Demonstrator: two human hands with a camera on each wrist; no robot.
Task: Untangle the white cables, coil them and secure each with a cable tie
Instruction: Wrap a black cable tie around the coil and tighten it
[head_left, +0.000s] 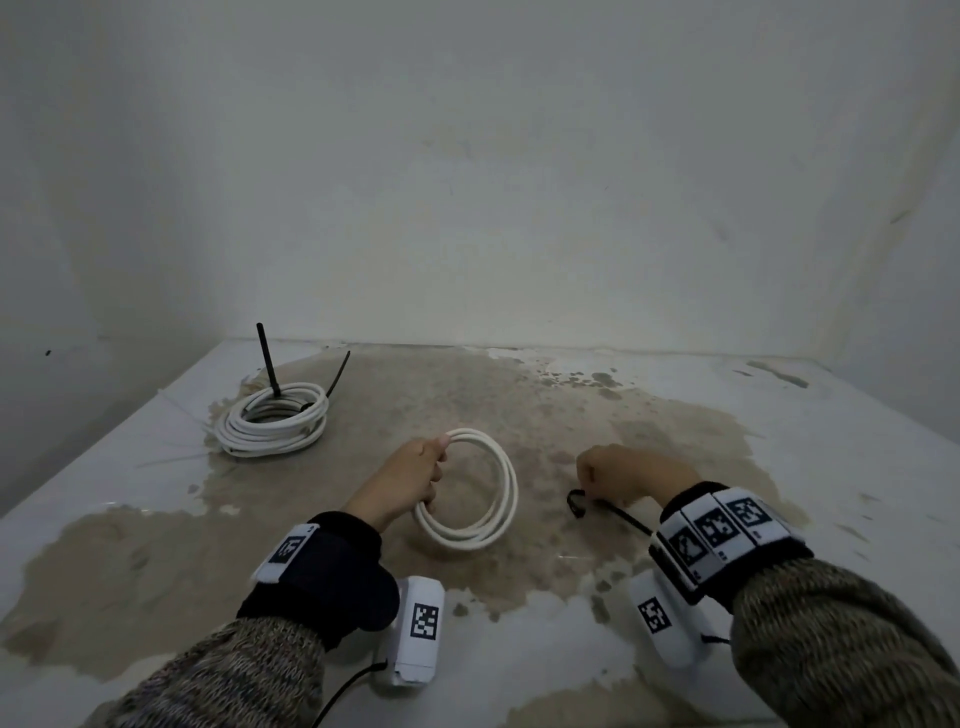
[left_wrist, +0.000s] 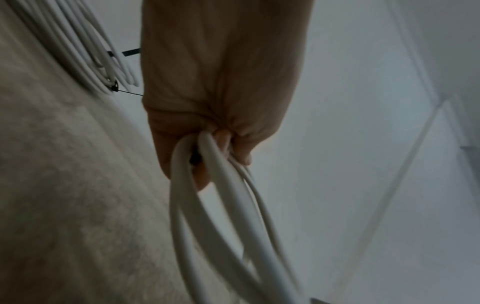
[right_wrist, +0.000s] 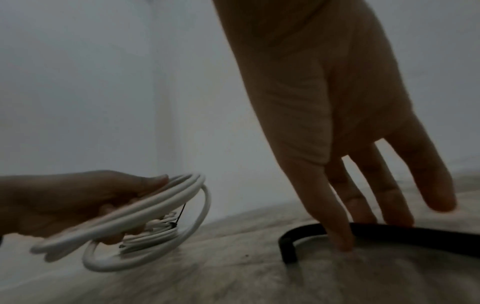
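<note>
Tying of the second coil (head_left: 470, 491) is judged the step in hand: its smooth round white loops are gripped in the left hand (head_left: 415, 475) above the stained table (head_left: 779, 441), while the thin black cable tie (right_wrist: 363, 231), lying flat, is touched by straightened fingers (right_wrist: 340, 232) of the right hand (head_left: 631, 475); pinching and lifting it is needed next. A tied coil (head_left: 272, 418) lies far left

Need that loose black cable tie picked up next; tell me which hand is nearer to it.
Right. The right hand has fingertips on the black cable tie; the left hand grips the white coil off to its left.
</note>
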